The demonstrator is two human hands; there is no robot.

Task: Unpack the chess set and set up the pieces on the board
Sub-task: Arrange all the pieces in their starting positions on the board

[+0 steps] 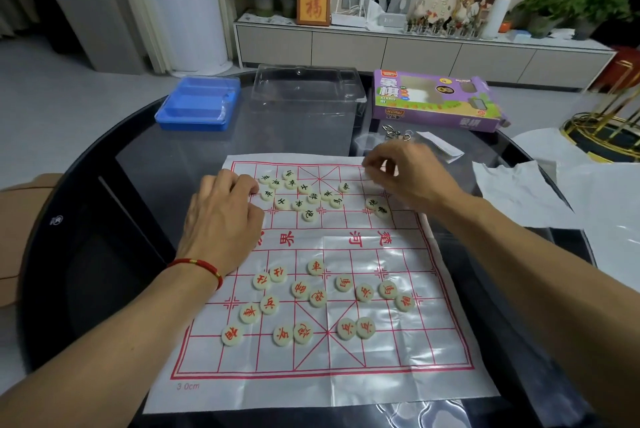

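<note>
A white plastic chess board sheet [346, 240] with red lines lies on the dark round table. Several black-lettered pieces [304, 197] lie scattered on its far half. Red-lettered pieces [317, 297] are scattered over the near half. My left hand [221, 216] rests at the far left edge of the board with its fingers curled down; what is under them is hidden. My right hand [405, 178] hovers over the far right corner, its thumb and fingers pinched together on what looks like a pale chess piece. Two black pieces [377, 207] lie just below it.
At the back of the table are a blue plastic tray [199, 105], a clear plastic cover [308, 88] and the purple chess box [436, 100]. Keys [394, 133] and a small bag lie behind my right hand. White plastic sheets [526, 195] lie to the right.
</note>
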